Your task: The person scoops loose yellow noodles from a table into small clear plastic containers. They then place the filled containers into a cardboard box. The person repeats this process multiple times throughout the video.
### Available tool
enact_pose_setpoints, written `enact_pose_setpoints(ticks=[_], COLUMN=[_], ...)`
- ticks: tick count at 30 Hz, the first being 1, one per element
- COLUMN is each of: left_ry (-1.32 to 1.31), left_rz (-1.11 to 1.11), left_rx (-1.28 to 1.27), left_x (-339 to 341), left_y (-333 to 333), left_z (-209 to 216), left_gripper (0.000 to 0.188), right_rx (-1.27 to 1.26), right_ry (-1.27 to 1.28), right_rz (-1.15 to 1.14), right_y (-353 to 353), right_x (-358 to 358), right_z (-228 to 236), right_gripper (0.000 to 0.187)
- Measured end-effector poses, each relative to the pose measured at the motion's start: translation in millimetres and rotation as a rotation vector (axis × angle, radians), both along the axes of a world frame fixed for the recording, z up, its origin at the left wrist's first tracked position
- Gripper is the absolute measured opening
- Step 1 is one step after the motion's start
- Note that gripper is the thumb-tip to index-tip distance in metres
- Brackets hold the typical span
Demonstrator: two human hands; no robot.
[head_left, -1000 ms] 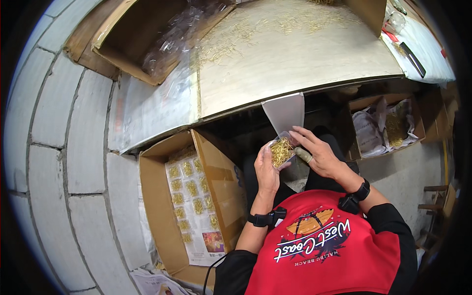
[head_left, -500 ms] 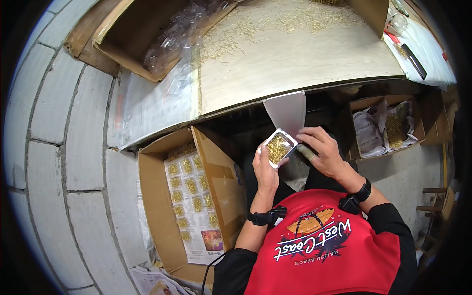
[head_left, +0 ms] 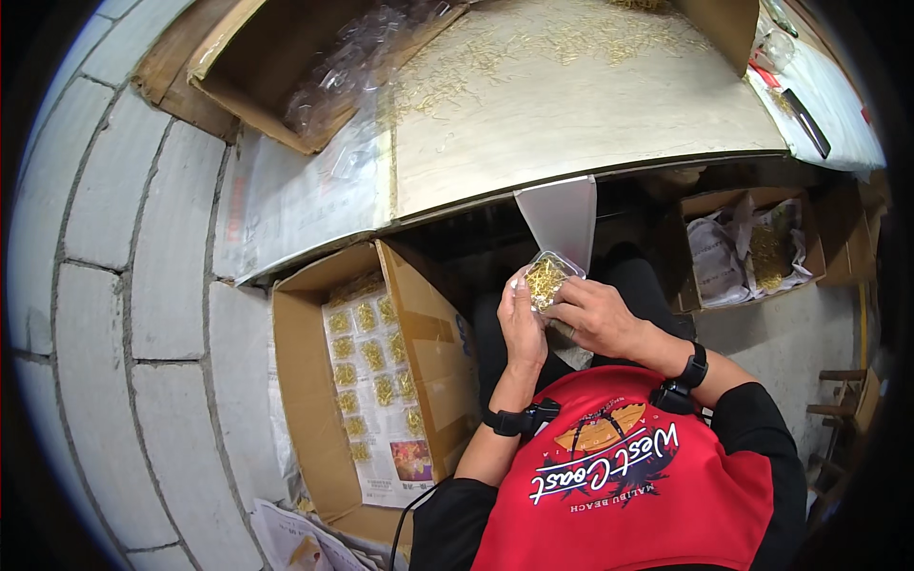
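Observation:
A small clear plastic box point(head_left: 562, 263) filled with thin gold-coloured metal pieces point(head_left: 545, 282) is held up in front of my lap. My left hand point(head_left: 522, 325) grips its left side, thumb along the edge. On the near right side, the bent fingers of my right hand point(head_left: 598, 318) press against the box and partly cover it; its fingertips are hidden. Just beyond the box, a pale flat chute-like panel point(head_left: 560, 214) hangs from the table edge.
Gold pieces lie scattered on the table point(head_left: 590, 124). Clear plastic boxes point(head_left: 357, 71) fill a carton at the far left. Filled boxes sit in rows on newspaper in a cardboard box point(head_left: 433, 352) at my left. Another carton point(head_left: 747, 297) with gold pieces stands right.
My right hand has moved left onto the box, its fingers now closed against the near right side. The box's bright white rim now looks clear, and the box has shifted slightly right.

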State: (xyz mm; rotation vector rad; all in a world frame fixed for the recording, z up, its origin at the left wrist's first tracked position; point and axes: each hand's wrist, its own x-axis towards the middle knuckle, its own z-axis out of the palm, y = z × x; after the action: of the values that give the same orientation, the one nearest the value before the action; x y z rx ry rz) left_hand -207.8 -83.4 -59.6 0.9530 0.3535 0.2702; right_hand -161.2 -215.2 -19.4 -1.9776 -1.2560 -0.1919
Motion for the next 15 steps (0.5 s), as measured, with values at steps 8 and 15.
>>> enact_pose_setpoints(ticks=[8, 15], left_ry=[0.059, 0.034], left_rz=[-0.111, -0.165], left_rx=[0.015, -0.069], left_x=[-4, -2], left_y=[-2, 4], left_z=[10, 19], left_gripper=[0.036, 0.039], right_rx=[-0.071, 0.084], right_ry=[0.331, 0.172], right_rz=[-0.225, -0.171], right_y=[-14, -25], right_x=[8, 10], right_z=[12, 24], right_gripper=[0.015, 0.031])
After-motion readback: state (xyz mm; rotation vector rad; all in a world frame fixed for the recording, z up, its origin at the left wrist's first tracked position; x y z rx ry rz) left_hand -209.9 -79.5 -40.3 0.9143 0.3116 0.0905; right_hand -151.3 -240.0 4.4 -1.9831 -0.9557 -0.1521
